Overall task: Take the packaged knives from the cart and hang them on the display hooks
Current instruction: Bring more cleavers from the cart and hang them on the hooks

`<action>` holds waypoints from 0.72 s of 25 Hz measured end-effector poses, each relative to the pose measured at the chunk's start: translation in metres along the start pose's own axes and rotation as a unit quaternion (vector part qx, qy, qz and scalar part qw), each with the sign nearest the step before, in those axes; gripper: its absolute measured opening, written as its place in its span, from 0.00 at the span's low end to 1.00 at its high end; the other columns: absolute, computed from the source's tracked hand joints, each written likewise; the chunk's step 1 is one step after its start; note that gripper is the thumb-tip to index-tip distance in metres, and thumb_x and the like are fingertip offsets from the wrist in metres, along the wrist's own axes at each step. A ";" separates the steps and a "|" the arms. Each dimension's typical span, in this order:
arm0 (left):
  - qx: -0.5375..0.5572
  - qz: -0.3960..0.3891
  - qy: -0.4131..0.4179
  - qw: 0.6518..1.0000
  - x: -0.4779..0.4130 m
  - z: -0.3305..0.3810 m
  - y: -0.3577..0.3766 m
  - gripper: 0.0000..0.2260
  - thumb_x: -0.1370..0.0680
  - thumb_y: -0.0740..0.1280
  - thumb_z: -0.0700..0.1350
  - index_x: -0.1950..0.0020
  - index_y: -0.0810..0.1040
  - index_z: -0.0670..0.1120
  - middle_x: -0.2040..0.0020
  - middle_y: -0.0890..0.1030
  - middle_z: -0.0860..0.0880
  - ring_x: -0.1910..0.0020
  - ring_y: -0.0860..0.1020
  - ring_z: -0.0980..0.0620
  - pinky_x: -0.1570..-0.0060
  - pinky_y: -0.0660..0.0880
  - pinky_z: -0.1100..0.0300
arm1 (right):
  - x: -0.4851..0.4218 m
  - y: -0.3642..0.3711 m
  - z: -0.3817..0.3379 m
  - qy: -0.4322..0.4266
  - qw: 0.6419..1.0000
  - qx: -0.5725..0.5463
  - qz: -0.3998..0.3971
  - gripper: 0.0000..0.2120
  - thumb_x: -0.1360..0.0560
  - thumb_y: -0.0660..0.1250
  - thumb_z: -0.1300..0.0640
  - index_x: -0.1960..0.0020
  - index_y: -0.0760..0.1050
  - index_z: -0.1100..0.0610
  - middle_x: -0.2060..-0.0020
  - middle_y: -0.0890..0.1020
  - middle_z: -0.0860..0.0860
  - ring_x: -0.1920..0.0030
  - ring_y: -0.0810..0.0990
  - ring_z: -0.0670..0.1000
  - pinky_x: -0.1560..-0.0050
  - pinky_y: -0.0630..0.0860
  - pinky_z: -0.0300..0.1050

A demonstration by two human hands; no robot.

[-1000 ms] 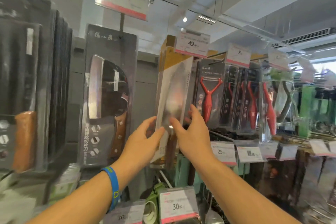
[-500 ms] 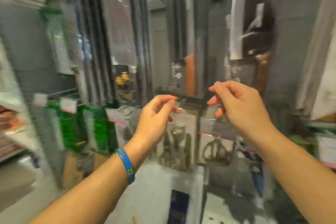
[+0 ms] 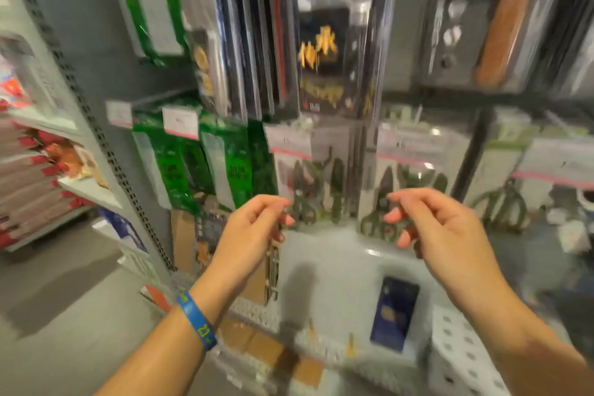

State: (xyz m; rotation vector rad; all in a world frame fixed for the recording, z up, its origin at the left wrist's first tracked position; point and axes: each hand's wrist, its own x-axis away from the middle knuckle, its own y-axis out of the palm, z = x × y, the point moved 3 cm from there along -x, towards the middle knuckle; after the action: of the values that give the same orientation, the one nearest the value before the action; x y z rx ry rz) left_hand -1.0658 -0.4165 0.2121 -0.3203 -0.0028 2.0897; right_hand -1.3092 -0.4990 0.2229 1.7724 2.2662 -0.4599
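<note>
Both my arms reach forward, my left hand (image 3: pixel 254 225) and right hand (image 3: pixel 430 228) level and apart, empty, fingers loosely curled; a blue wristband (image 3: pixel 196 320) circles my left wrist

Glossy, seemingly plastic knife packages (image 3: pixel 254 51)

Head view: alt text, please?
Both bare hands, left hand and right hand, hover empty with fingers loosely curled before blurred hanging packaged knives and scissors. A blue wristband circles the left wrist.
</note>
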 end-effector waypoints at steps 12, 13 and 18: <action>0.021 -0.127 -0.133 0.983 -0.015 -0.145 -0.042 0.09 0.18 0.62 0.42 0.50 0.82 0.45 0.61 0.83 0.48 0.69 0.76 0.56 0.72 0.70 0.67 | 0.108 0.090 0.102 0.211 0.969 0.036 0.120 0.09 0.24 0.66 0.45 0.53 0.84 0.43 0.60 0.87 0.47 0.70 0.80 0.46 0.71 0.71 0.31; 0.037 -0.120 -0.096 0.987 -0.031 -0.129 -0.048 0.10 0.18 0.61 0.43 0.50 0.82 0.46 0.61 0.83 0.50 0.68 0.76 0.57 0.71 0.71 0.68 | 0.090 0.098 0.089 0.191 0.974 0.023 0.122 0.09 0.24 0.66 0.45 0.53 0.84 0.46 0.61 0.87 0.47 0.70 0.81 0.46 0.71 0.71 0.31; 0.034 -0.094 -0.046 0.994 -0.062 -0.084 -0.068 0.10 0.18 0.61 0.44 0.51 0.82 0.48 0.63 0.83 0.52 0.69 0.75 0.57 0.69 0.70 0.64 | 0.046 0.135 0.043 0.120 0.989 0.010 0.081 0.08 0.18 0.66 0.48 0.50 0.83 0.46 0.58 0.86 0.47 0.68 0.80 0.46 0.68 0.72 0.31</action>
State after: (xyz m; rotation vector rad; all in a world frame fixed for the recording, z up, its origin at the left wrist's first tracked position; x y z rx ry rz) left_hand -0.9594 -0.4449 0.1542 -0.1752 -0.0169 1.9106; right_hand -1.1898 -0.4440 0.1525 2.1013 2.2491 -0.2517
